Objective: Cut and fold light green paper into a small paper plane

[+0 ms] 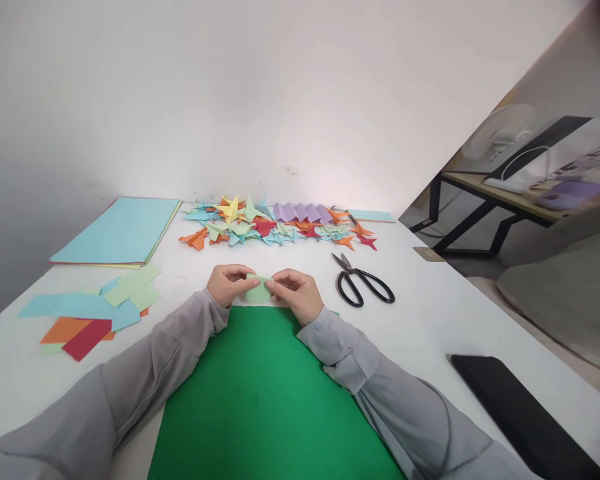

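Between my two hands is a small piece of light green paper [257,291], held up over the far edge of a green sheet [275,387]. My left hand [229,283] pinches its left side between thumb and fingers. On the right side, my right hand [299,293] grips the same paper near its top edge. The upper edge looks folded, though the fingers partly cover it. Beyond the hands lies a row of folded paper figures [265,228] in several colours, with a purple pleated strip [303,213] among them.
Loose paper rectangles [87,307] lie to the left, below a stack of coloured sheets [120,230]. Black-handled scissors [353,273] rest to the right, blades partly open. A black flat object [520,413] is at the near right. A wall [290,100] rises behind the table.
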`<state>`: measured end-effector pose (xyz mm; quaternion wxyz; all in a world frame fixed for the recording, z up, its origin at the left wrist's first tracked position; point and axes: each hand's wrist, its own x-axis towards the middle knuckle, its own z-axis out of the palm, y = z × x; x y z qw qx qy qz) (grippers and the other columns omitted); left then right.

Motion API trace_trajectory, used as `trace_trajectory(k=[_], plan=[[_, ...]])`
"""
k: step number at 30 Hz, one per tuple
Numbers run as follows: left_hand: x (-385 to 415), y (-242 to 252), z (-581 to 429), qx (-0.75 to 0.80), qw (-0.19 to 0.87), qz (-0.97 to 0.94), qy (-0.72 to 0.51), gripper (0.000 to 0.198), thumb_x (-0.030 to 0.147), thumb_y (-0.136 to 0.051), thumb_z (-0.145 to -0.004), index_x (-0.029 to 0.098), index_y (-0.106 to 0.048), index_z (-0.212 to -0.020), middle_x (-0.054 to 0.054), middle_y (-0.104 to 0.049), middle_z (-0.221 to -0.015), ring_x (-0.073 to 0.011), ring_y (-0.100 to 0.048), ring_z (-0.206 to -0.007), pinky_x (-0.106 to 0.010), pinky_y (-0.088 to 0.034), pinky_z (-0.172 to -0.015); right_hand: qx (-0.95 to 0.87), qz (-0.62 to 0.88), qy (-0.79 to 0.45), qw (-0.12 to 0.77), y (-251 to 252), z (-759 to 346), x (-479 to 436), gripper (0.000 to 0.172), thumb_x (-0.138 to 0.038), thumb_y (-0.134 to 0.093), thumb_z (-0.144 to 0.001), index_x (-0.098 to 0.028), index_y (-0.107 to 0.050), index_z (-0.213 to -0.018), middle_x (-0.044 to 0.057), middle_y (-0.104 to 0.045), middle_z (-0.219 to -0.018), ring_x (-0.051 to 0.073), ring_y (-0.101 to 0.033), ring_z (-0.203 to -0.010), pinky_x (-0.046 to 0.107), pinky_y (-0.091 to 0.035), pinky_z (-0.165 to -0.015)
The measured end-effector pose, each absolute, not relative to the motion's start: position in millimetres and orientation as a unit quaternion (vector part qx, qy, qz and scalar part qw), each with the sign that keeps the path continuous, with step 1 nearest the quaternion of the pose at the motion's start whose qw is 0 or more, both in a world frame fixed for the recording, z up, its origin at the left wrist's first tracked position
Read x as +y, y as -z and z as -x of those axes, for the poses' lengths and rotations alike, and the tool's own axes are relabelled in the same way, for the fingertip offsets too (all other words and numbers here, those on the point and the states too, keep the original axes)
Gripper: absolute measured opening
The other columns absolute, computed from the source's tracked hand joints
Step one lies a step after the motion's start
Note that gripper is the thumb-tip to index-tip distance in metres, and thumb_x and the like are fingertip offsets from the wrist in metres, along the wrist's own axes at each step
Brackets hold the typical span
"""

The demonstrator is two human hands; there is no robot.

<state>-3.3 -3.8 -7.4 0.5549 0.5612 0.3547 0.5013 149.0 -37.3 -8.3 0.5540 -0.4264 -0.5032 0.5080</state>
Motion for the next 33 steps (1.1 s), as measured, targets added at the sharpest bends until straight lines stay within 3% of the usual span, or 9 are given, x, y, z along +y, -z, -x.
trace_trajectory(k=[33], plan=[[-1.8, 9.3, 5.2, 0.337, 0.54, -0.599, -0.486, 0.013, 0.02, -0.072, -0.051, 0.012, -0.064, -0.057, 0.0, -0.054, -0.053, -0.0096, -0.045, -0.053, -0.023, -0.035, -0.049, -0.487, 0.453, -0.519, 0.537, 12.6, -151.8, -35.2, 0.022, -0.03, -0.073, -0.052, -0.015, -0.063, -0.065, -0.002, -0.057, -0.046, 0.008, -0.049, -0.038, 0.017, -0.039, -0.036]])
